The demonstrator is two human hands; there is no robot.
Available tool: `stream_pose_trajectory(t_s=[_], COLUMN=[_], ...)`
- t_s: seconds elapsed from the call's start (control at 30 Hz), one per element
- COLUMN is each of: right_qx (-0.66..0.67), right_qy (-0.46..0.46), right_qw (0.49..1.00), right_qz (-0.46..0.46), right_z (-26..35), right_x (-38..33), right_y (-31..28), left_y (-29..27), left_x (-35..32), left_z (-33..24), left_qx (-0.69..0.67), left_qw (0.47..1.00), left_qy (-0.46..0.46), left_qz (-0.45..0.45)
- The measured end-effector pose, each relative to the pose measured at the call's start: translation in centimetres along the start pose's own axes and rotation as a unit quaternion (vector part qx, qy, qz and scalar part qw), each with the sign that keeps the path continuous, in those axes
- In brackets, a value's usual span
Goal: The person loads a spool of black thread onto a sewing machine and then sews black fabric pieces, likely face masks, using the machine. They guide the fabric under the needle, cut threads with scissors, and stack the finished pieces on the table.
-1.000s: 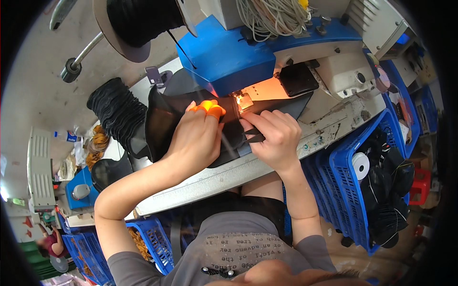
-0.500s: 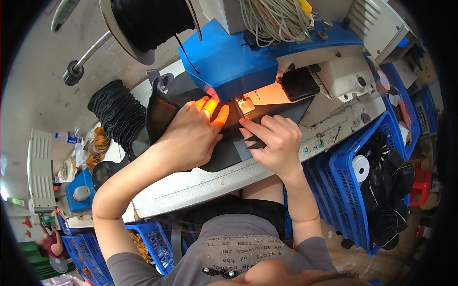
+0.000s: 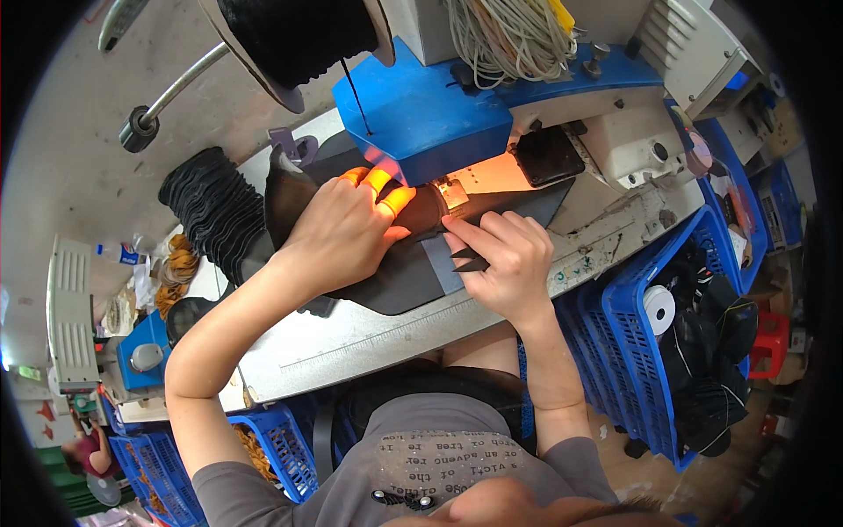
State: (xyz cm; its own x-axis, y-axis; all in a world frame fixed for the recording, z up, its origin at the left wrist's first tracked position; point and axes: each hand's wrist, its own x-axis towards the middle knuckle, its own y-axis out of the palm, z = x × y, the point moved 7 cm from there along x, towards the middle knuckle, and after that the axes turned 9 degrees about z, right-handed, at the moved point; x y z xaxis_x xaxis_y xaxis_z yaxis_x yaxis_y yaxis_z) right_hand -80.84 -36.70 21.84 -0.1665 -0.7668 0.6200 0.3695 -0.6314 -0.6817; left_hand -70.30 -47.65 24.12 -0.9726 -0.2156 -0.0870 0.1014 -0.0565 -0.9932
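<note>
My left hand (image 3: 347, 224) rests on a dark, flat workpiece of fabric or similar sheet (image 3: 399, 285), fingers spread and fingertips lit orange beside the sewing machine's blue head (image 3: 421, 114). Its thumb lies apart from the fingers. My right hand (image 3: 507, 263) is closed around a small black tool with two pointed tips (image 3: 470, 261), perhaps thread snips. The right index fingertip touches the workpiece just in front of the metal presser area (image 3: 452, 195). A grey-blue patch (image 3: 442, 263) shows on the workpiece between my hands. Left of my left hand, a black flap (image 3: 283, 189) stands up.
A stack of black pieces (image 3: 211, 206) lies at the left. Above hangs a spool of black cord (image 3: 299, 39). A dark phone-like slab (image 3: 549, 156) sits on the machine bed. Blue crates (image 3: 628, 351) with black goods stand at the right.
My left hand has shifted slightly left, and its fingers have changed position on the workpiece. More of the grey-blue patch shows. My right hand stays nearly in place, holding the black tool.
</note>
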Motion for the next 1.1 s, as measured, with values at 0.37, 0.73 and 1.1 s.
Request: stream_pose_trajectory(t_s=[0.37, 0.73, 1.1], right_qx=[-0.003, -0.007, -0.008], right_qy=[0.005, 0.005, 0.005], right_qw=[1.000, 1.000, 1.000], right_qz=[-0.016, -0.014, -0.013], right_z=[-0.1, 0.0, -0.3], right_x=[-0.2, -0.1, -0.3], right_y=[0.0, -0.1, 0.2], left_y=[-0.1, 0.2, 1.2], left_x=[-0.2, 0.5, -0.1], left_z=[0.6, 2.0, -0.2], left_qx=[-0.009, 0.022, 0.063], left_qw=[0.999, 0.999, 0.983], left_qy=[0.017, -0.006, -0.157], left_qz=[-0.027, -0.039, -0.064])
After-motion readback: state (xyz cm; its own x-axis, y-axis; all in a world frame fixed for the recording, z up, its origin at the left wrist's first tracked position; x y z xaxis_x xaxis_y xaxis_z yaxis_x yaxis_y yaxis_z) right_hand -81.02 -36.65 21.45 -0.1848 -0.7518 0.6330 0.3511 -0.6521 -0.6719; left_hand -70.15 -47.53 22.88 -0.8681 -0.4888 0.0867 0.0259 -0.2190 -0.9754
